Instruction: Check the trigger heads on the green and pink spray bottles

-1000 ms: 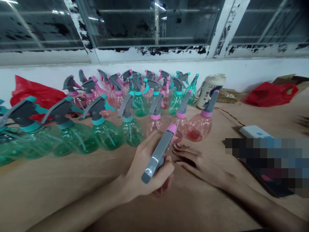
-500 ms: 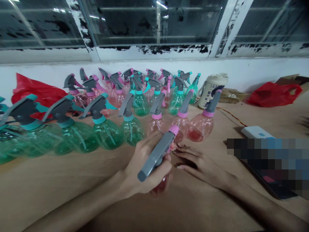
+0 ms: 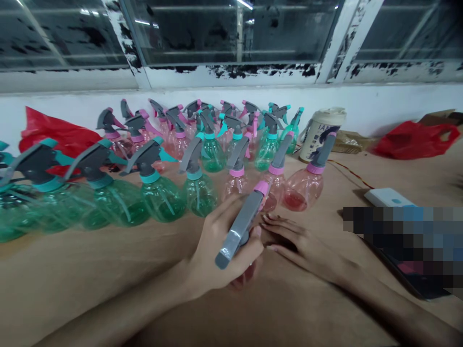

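My left hand (image 3: 211,246) is wrapped round the neck of a pink spray bottle (image 3: 240,224), under its grey and pink trigger head. The grey end of the head faces me and the pink nozzle points away. Below my fingers part of the clear pink body shows, with reddish liquid in it. Just to the right, my right hand (image 3: 300,241) rests low over the table with its fingers stretched toward the bottle, holding nothing. Beyond my hands stand more pink spray bottles (image 3: 304,188); to the left is a row of green spray bottles (image 3: 162,200).
Several more spray bottles (image 3: 213,154) crowd along the wall. A paper cup (image 3: 320,135) stands at the back right, beside a red plastic bag (image 3: 408,142). On the right lie a white box (image 3: 388,198) and a partly blurred-out dark device (image 3: 423,286). Another red bag (image 3: 54,132) sits back left.
My left hand and the held spray bottle have shifted slightly right, and its trigger head has turned a little. My right hand stays nearly in place. The view has moved slightly.
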`<state>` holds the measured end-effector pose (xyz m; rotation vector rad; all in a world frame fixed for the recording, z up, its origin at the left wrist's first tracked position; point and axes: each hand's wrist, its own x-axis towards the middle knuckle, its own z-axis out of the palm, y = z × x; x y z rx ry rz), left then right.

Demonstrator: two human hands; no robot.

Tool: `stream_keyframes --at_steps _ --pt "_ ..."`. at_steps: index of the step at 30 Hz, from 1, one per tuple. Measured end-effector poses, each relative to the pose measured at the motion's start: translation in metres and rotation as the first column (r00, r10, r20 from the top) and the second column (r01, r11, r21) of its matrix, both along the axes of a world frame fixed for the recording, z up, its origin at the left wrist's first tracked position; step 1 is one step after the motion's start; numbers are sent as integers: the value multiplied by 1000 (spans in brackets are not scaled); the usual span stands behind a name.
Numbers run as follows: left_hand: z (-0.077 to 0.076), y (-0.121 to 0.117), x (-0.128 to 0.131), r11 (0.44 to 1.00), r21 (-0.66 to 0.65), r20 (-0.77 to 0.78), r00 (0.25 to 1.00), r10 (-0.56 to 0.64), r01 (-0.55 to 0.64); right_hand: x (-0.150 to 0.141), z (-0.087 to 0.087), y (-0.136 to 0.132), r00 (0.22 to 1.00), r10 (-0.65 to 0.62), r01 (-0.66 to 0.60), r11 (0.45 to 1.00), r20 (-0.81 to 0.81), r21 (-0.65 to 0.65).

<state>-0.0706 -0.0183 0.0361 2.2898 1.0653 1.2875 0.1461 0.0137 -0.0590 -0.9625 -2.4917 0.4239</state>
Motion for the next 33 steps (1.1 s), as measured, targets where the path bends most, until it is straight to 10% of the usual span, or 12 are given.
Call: stream_keyframes --at_steps 33 --pt "10 2 -4 993 -87 8 996 -85 85 1 -2 0 1000 -21 21 1000 -17 19"
